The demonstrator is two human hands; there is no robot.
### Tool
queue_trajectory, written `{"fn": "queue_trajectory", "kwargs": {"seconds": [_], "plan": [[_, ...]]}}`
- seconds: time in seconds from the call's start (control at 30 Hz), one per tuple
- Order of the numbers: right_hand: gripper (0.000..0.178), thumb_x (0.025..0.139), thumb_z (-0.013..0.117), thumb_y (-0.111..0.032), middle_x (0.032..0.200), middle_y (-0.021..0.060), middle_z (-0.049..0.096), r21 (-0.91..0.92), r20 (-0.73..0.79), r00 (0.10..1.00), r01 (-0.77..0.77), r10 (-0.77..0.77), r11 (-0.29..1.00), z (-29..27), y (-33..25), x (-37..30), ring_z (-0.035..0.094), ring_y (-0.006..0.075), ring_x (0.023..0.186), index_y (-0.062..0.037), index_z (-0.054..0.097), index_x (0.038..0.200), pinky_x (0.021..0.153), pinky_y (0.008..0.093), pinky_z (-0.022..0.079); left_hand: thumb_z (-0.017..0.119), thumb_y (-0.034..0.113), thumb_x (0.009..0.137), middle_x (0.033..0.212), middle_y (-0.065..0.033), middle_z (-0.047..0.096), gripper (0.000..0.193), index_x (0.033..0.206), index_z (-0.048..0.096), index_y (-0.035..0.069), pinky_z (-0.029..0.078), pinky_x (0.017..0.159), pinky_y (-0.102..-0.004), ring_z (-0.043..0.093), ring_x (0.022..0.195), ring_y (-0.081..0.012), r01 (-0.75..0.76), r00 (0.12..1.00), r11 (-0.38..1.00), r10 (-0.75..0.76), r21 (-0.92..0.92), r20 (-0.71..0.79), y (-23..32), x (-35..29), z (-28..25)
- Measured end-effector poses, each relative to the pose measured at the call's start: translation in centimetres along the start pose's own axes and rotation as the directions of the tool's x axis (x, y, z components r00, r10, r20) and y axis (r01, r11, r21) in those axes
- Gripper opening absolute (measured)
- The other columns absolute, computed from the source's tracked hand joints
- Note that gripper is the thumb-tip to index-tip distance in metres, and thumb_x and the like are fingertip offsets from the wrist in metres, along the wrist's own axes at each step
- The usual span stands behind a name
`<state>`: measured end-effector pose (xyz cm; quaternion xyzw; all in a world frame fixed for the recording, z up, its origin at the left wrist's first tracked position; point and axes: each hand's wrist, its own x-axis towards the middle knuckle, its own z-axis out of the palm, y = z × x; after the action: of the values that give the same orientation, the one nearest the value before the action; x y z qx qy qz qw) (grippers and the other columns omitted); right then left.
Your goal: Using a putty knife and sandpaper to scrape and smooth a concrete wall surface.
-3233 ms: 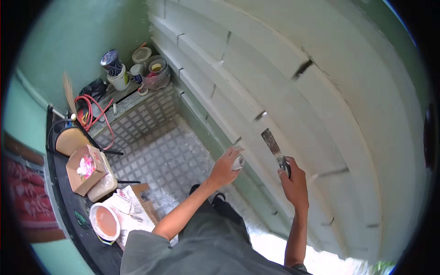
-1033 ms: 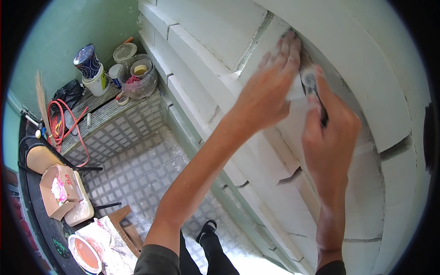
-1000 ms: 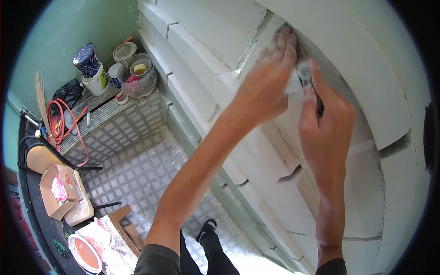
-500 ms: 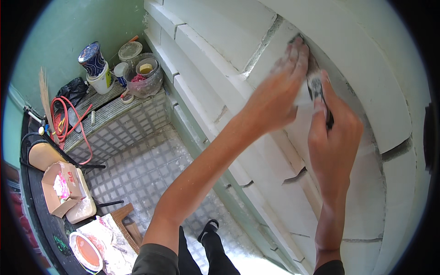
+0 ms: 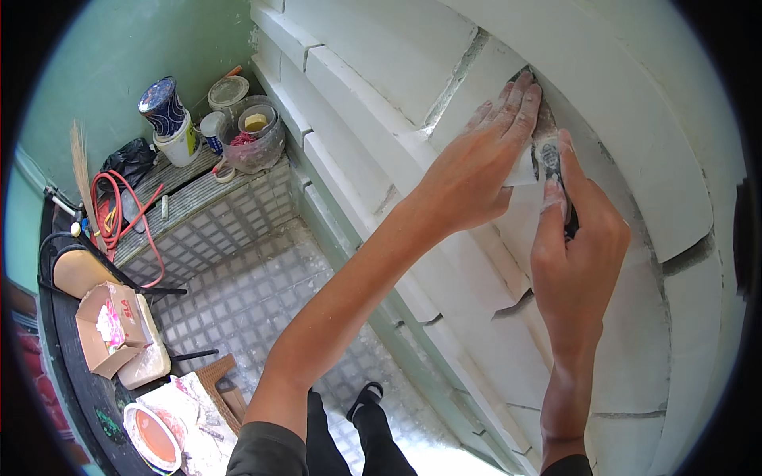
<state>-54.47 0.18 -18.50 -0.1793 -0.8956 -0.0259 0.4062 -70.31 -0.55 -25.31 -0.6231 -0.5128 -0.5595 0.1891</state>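
My left hand (image 5: 472, 174) lies against the white panelled surface (image 5: 468, 278), fingers stretched out and together. Its fingertips reach a dark edge beside a curved raised border (image 5: 635, 119). A pale flap with a sharp corner (image 5: 522, 170) sticks out from beneath this hand; most of it is hidden. In my right hand (image 5: 583, 246) is a putty knife (image 5: 551, 159) with a dark, whitish-smeared handle, thumb and fingers closed around it. The knife's blade end points up toward the left fingers, which partly cover it. White dust coats the fingers of both hands.
Buckets and tubs (image 5: 178, 143) stand on a slatted bench (image 5: 190, 186) at the far left, near a coiled red hose (image 5: 119, 214). Lower left are a cardboard box (image 5: 107, 325) and a white tub with orange contents (image 5: 152, 436). Open gaps (image 5: 456, 79) divide the panels.
My left hand has shifted slightly, its fingers now sharper and still flat on the surface. The pale flap beneath it shows more. My right hand keeps the putty knife in nearly the same place.
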Motion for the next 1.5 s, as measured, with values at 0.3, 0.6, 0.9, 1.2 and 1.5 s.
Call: {"fn": "queue_trajectory", "kwargs": {"seconds": [0.3,0.6,0.9,1.2,1.5], "plan": [[0.045,0.086,0.058,0.002,0.067,0.0176,0.057,0.062,0.039,0.999,-0.012,0.01,0.998,0.9,-0.1,1.2,0.053,0.0296,0.057,0.0053,0.067,0.13,0.058,0.0417,0.042,0.063,-0.013,0.066,0.157,-0.0338,0.036,0.095,0.154,0.028,-0.013,0.028,0.125,-0.051,0.031,0.15,-0.0473,0.011,0.999,1.0,-0.011,0.015,-0.038,-1.6,0.2,-1.1],[0.042,0.094,0.057,-0.003,0.069,0.0159,0.055,-0.026,-0.016,0.999,0.045,-0.046,0.999,1.5,1.1,0.5,0.044,0.0165,0.055,0.0002,0.066,0.135,0.055,0.0329,0.038,0.063,-0.012,0.066,0.156,-0.0366,0.034,0.093,0.153,0.029,-0.014,0.031,0.123,-0.0519,0.034,0.148,-0.049,-0.032,0.998,0.999,0.033,0.024,-0.06,-1.1,-0.1,0.4],[0.049,0.085,0.059,0.002,0.071,0.017,0.059,0.075,0.023,1.0,-0.005,0.003,0.997,0.6,-0.1,0.4,0.058,0.0294,0.06,0.0018,0.066,0.134,0.058,0.0415,0.044,0.06,-0.014,0.068,0.158,-0.0361,0.032,0.092,0.154,0.027,-0.013,0.03,0.123,-0.0528,0.032,0.149,-0.0494,0.005,0.999,1.0,-0.006,-0.008,-0.041,-0.5,-0.7,-1.1],[0.044,0.093,0.058,0.001,0.072,0.0153,0.059,-0.084,-0.023,0.996,0.081,-0.083,0.993,1.7,0.9,0.7,0.048,0.0198,0.058,0.0007,0.065,0.136,0.057,0.035,0.041,0.061,-0.013,0.067,0.158,-0.0348,0.033,0.092,0.153,0.03,-0.013,0.029,0.123,-0.0521,0.032,0.15,-0.046,-0.034,0.999,0.999,0.034,0.03,-0.023,-1.7,0.3,-0.3],[0.044,0.093,0.059,0.0,0.074,0.016,0.058,0.102,-0.015,0.999,-0.04,0.042,0.994,0.8,-0.2,-1.1,0.048,0.0235,0.06,0.0011,0.064,0.137,0.06,0.0368,0.043,0.065,-0.012,0.07,0.165,-0.0276,0.026,0.1,0.16,0.021,-0.006,0.028,0.125,-0.0463,0.028,0.152,-0.0439,-0.028,0.998,1.0,0.028,0.005,0.057,-0.4,-1.0,-1.5]]}}
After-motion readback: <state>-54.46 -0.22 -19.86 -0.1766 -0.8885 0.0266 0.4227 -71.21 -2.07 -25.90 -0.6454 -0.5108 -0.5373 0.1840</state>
